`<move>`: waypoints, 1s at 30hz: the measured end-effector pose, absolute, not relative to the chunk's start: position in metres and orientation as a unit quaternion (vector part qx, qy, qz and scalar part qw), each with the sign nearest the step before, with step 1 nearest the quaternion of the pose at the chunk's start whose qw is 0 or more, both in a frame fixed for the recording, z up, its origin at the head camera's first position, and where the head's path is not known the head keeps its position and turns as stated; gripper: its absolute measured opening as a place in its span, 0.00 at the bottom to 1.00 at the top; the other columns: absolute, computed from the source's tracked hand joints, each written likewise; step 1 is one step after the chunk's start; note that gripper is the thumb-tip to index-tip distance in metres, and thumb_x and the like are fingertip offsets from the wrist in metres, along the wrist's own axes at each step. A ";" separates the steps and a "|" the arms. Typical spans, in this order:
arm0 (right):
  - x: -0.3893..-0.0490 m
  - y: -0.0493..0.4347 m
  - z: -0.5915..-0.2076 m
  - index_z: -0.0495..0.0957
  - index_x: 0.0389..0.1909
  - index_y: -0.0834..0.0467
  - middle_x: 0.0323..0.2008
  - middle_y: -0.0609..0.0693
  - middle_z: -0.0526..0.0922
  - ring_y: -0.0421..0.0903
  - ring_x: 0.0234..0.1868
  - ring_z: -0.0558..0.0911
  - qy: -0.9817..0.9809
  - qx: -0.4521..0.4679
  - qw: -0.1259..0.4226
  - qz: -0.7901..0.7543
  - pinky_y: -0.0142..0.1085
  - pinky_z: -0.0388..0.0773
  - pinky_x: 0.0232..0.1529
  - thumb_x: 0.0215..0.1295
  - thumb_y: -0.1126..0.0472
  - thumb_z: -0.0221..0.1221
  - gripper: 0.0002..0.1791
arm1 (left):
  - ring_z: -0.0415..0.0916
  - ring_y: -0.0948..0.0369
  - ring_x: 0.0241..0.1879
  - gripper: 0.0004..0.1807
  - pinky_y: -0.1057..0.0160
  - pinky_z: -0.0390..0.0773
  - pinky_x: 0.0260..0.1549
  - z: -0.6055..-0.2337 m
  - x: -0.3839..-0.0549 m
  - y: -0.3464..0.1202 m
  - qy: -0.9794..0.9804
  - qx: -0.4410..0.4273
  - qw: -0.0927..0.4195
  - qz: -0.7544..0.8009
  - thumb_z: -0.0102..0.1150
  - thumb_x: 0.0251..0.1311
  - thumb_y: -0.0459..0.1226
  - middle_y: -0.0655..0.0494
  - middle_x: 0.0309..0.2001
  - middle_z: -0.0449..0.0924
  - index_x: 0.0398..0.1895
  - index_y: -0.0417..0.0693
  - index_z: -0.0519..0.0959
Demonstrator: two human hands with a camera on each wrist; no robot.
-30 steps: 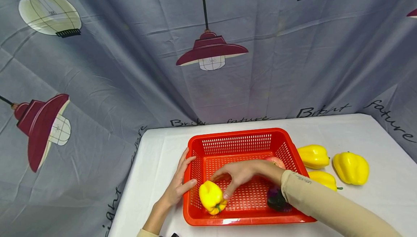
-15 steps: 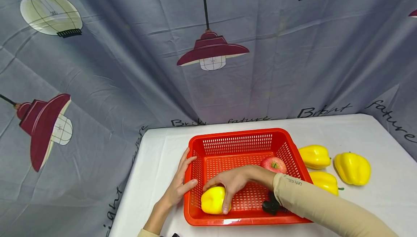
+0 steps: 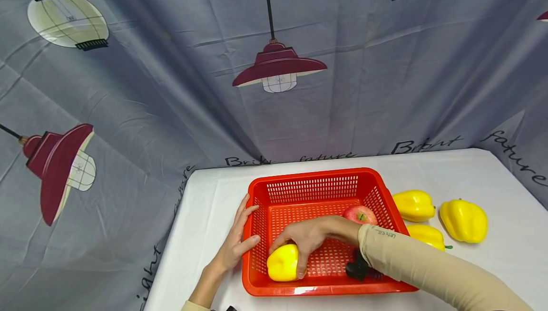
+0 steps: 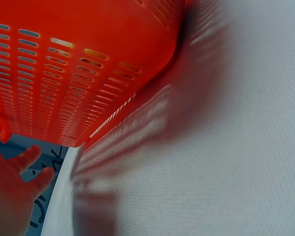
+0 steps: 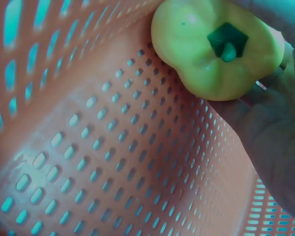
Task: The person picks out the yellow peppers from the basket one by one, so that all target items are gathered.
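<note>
A red plastic basket (image 3: 317, 288) with slotted walls stands on the white table. Low in its near-left corner, a yellow bell pepper (image 3: 282, 263) is held by my right hand (image 3: 306, 239), thumb on one side and fingers on the far side. The right wrist view shows the green stem of this bell pepper (image 5: 187, 59) facing the camera, just over the perforated basket floor. At the left wall, my left hand (image 3: 235, 242) lies against the basket rim with its fingers spread and fairly straight. Those fingers (image 4: 27, 160) show past the basket wall in the left wrist view.
A red apple (image 3: 361, 214) sits in the basket's right part. Near my right sleeve is a black object (image 3: 356, 271), with something dark partly hidden behind it. To the right of the basket lie three yellow bell peppers (image 3: 463, 221). A printed grey curtain (image 3: 299, 125) hangs behind the table.
My right hand has closed around the bell pepper, which has turned so its stem no longer shows in the head view. Its position has shifted slightly right. The left hand stays put.
</note>
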State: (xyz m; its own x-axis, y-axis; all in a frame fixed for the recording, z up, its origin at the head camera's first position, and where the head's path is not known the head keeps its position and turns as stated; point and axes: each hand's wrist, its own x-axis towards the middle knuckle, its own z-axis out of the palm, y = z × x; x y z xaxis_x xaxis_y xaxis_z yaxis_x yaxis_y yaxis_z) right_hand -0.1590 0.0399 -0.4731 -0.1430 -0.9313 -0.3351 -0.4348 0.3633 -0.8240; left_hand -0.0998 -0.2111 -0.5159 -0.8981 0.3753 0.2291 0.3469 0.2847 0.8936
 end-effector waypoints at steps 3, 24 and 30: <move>-0.161 0.042 -0.473 0.76 0.66 0.48 0.50 0.31 0.80 0.33 0.48 0.78 0.693 -0.486 0.443 -0.294 0.30 0.75 0.52 0.49 0.59 0.79 0.40 | 0.44 0.47 0.76 0.37 0.48 0.68 0.62 -0.516 -0.100 -0.211 0.801 0.224 0.013 0.555 0.52 0.61 0.41 0.60 0.81 0.32 0.75 0.46 0.60; -0.175 0.072 -0.450 0.76 0.65 0.44 0.51 0.36 0.81 0.38 0.47 0.79 0.678 -0.459 0.458 -0.347 0.36 0.80 0.49 0.44 0.55 0.76 0.41 | 0.42 0.47 0.76 0.37 0.36 0.63 0.62 -0.515 -0.099 -0.211 0.806 0.218 0.012 0.550 0.53 0.61 0.41 0.59 0.81 0.33 0.75 0.45 0.60; -0.175 0.090 -0.436 0.75 0.66 0.42 0.53 0.37 0.80 0.40 0.51 0.78 0.682 -0.454 0.443 -0.363 0.39 0.79 0.51 0.45 0.53 0.75 0.41 | 0.44 0.45 0.76 0.38 0.43 0.68 0.61 -0.514 -0.098 -0.210 0.804 0.217 0.011 0.553 0.53 0.61 0.41 0.59 0.81 0.32 0.75 0.45 0.60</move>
State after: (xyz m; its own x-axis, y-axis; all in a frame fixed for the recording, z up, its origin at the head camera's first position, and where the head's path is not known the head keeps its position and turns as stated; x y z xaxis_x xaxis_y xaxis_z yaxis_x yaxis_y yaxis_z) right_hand -0.1749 0.0896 -0.4359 -0.1948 -0.9414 -0.2753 -0.2970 0.3242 -0.8982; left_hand -0.0980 -0.2102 -0.5143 -0.9053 0.3623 0.2219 0.3371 0.2945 0.8942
